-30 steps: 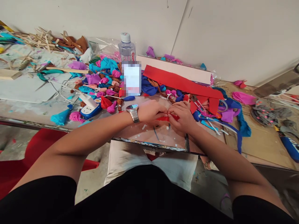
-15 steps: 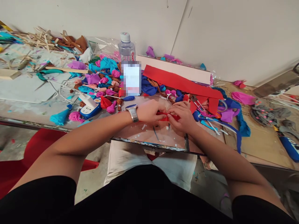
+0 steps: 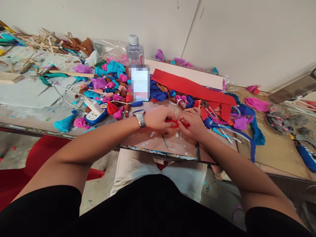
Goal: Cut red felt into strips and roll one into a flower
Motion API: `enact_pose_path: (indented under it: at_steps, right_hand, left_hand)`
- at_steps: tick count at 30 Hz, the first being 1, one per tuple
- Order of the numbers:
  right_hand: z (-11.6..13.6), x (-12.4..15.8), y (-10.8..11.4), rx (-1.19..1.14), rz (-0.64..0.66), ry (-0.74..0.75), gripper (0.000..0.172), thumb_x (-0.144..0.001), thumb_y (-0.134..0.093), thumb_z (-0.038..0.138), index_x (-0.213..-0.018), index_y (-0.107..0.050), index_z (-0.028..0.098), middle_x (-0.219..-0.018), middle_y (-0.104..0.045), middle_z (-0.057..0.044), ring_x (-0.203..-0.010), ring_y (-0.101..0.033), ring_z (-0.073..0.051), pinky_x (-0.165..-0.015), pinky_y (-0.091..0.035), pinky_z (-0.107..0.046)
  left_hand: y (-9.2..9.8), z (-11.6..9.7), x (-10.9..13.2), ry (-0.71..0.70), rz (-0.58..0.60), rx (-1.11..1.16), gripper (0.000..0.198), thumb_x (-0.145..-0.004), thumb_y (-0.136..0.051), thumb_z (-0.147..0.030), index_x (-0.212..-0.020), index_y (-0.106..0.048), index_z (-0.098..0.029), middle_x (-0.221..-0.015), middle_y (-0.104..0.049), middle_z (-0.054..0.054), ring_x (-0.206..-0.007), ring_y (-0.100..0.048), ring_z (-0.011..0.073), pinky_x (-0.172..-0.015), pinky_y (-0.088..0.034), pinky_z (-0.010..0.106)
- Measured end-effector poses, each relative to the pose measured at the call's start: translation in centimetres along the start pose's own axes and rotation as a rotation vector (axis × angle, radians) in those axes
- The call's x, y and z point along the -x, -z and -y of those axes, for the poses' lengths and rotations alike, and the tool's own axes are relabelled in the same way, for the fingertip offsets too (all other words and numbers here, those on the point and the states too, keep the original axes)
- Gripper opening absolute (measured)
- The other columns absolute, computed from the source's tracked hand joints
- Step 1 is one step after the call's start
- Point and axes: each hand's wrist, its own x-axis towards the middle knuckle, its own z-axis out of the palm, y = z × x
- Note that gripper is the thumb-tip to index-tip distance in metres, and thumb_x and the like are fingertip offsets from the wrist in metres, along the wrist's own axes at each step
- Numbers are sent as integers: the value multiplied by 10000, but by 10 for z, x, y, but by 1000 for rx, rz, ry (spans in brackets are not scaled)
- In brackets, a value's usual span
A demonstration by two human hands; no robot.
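Note:
Both hands meet over the near part of the table (image 3: pixel 138 141), pinching a small piece of red crepe paper (image 3: pixel 174 124) between them. My left hand (image 3: pixel 159 118), with a metal watch (image 3: pixel 140 118) at its wrist, grips the left end of the red piece. The fingers of my right hand (image 3: pixel 191 121) are curled on its right end. Parts of the red piece are hidden behind the fingers. A long red strip (image 3: pixel 190 86) lies just beyond the hands. Scissors (image 3: pixel 208 110) rest on red scraps to the right of my right hand.
Behind my left hand stand a lit phone (image 3: pixel 140 84) and a water bottle (image 3: pixel 135 52). Rolled coloured paper pieces (image 3: pixel 108 85) lie heaped to the left, near a blue-and-white power strip (image 3: pixel 95 115). Green-handled pliers (image 3: pixel 53 77) and wooden sticks (image 3: pixel 46 41) are farther left.
The red piece between the fingertips has changed shape slightly, now showing as a narrow rounded fold. Both hands remain in nearly the same place.

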Motion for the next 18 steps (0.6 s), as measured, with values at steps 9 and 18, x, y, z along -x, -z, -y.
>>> enact_pose_path:
  at_steps: [9, 18]
  right_hand:
    - [0, -2, 2, 0, -46, 6, 62, -978, -618, 235, -922, -642, 245, -924, -787, -43, -1016, -691, -277, -1009, -376, -508]
    - [0, -1, 1, -6, 2, -26, 70, -953, -629, 245, -886, -649, 247, -934, -796, -43, -1043, -678, -284, -1029, -348, -522]
  left_hand:
    - [9, 2, 1, -4, 102, 122, 300, -996, -557, -369, -859, -725, -162, -655, -597, -15, -620, -465, 122, -637, -287, 296]
    - [12, 5, -1, -2, 188, 182, 229, -944, -524, -210, -901, -744, -164, -708, -642, -10, -640, -500, 123, -643, -318, 297]
